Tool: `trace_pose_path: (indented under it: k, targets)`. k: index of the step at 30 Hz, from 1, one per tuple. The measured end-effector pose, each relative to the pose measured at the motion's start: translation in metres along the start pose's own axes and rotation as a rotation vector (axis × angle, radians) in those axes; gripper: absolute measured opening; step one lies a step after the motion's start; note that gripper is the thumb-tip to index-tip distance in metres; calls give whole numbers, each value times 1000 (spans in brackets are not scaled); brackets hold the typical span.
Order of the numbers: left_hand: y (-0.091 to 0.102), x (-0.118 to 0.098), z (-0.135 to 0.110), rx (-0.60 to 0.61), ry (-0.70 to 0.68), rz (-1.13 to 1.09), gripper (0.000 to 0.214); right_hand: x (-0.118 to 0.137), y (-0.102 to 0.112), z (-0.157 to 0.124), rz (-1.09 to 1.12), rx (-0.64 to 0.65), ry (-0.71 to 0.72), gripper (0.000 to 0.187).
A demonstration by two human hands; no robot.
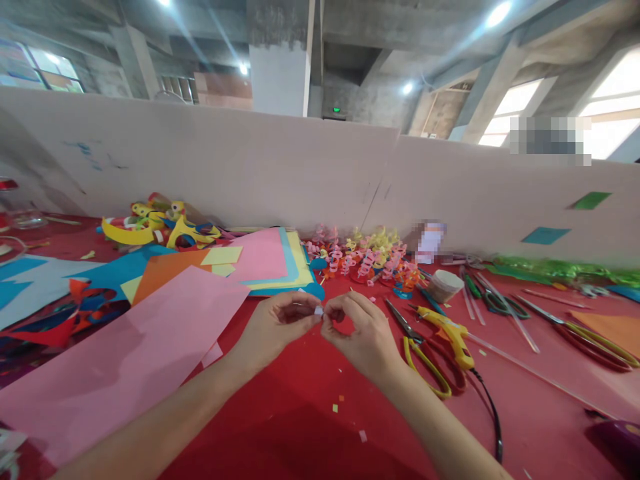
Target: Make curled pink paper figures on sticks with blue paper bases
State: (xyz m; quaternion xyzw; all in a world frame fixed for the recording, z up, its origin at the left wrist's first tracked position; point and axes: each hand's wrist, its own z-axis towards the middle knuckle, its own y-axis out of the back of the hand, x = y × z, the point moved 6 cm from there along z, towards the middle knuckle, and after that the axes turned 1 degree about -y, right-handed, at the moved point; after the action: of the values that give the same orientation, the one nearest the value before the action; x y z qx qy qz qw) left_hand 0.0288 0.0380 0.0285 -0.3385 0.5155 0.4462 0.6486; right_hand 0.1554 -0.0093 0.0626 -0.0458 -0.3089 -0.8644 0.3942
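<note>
Near the middle of the view my left hand [280, 323] pinches a small pale piece of paper [319, 310] between thumb and fingers. My right hand [364, 333] meets it there, thumb and forefinger pressed together at the edge of the piece. The fingers hide whatever the right hand itself grips. Just beyond the hands stand curled pink, yellow and orange paper strips [370, 257]. Tiny paper scraps [335, 408] lie on the red tabletop [280, 413] below the hands.
Coloured paper sheets [135, 353] spread across the left, with yellow paper shapes [135, 232] behind. At right lie yellow-handled scissors [425, 367], a yellow glue gun [450, 333] with a black cord, a roll of tape [445, 287] and clear sticks [520, 327]. A pale partition [250, 167] closes the back.
</note>
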Motion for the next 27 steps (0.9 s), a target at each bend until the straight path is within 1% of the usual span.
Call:
trace_pose_path:
  k: [3,7,12,14,16,19,23,27]
  targets:
    - [3,7,1,-56,53,-70,16,-1,-1,0,10,6,-3,12]
    - [5,8,0,-77,99,-82,15,0,-2,0,42,31,4,12]
    - [-3,7,-3,-35,92,-104,18,1,-2,-3,-8,-20,41,12]
    - [-4,8,-3,-36,93,-129,20,-1,-3,-5,-17,-38,35,13]
    - [-1,11,-3,-77,105,-142,22,-4,-5,-5,33,-23,6,13]
    - [5,14,-1,-121,134,-147,24,-9,-6,-3,167,26,-54,11]
    - [7,14,2,-83,133,-138,26,-15,-2,0,198,16,-102,11]
    - [6,16,1,-56,128,-129,23,-14,-2,1,191,29,-79,11]
